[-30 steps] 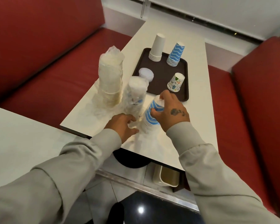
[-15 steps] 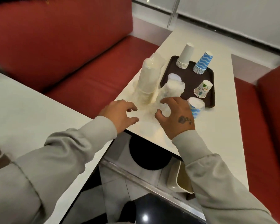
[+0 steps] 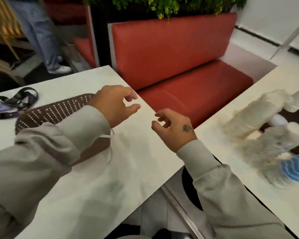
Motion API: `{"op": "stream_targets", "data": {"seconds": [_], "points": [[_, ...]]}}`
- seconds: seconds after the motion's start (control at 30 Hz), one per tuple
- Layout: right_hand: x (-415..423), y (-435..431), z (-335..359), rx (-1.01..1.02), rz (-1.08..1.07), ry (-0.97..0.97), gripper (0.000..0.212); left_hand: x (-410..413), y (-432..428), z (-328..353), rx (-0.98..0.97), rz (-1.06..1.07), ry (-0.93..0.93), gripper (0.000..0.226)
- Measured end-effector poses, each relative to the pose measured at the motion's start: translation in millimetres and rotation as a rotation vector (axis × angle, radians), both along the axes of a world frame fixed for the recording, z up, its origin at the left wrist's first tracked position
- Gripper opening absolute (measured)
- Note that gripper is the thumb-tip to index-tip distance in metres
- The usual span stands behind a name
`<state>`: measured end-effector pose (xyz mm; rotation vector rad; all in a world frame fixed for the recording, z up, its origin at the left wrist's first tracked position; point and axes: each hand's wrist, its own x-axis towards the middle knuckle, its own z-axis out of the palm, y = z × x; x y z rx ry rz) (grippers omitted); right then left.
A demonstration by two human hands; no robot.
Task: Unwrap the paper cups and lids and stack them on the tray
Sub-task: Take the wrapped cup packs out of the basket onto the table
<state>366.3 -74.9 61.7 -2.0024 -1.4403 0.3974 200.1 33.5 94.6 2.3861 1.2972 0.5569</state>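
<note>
Wrapped cup stacks [image 3: 254, 116], blurred at my three o'clock, look light and crushable, so I'd grip gently near the base; left hand [image 3: 114, 104] and right hand [image 3: 174, 126] hover loosely curled, empty.

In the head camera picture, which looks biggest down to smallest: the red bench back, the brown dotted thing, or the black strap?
1. Red bench back, largest though farthest.
2. Brown dotted thing, partly hidden.
3. Black strap, beside it at similar distance, so plainly smaller.
</note>
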Motion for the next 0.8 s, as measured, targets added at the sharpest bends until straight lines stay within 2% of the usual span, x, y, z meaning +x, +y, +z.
{"op": "stream_targets", "data": {"seconds": [0.1, 0.27, 0.4, 0.53, 0.67, 0.8], "points": [[-37, 32, 9, -0.005, 0.106, 0.042, 0.026, -51, 20, 7, 0.005, 0.134, -0.024, 0.021], [-92, 82, 16, -0.019, 0.263, 0.014, 0.037, -104, 52, -6, -0.058, 0.311, 0.039, 0.015], [-128, 114, 18, -0.157, 0.387, -0.105, 0.05, -123, 74, -33, -0.246, 0.349, 0.242, 0.03], [-151, 134, 11, -0.339, 0.414, -0.127, 0.065, -128, 92, -66, -0.419, 0.324, 0.466, 0.031], [-161, 148, -7, -0.44, 0.399, -0.197, 0.055, -122, 101, -83, -0.627, 0.315, 0.453, 0.032], [-162, 154, -15, -0.493, 0.422, -0.246, 0.053, -117, 110, -101, -0.735, 0.35, 0.416, 0.035]]}}
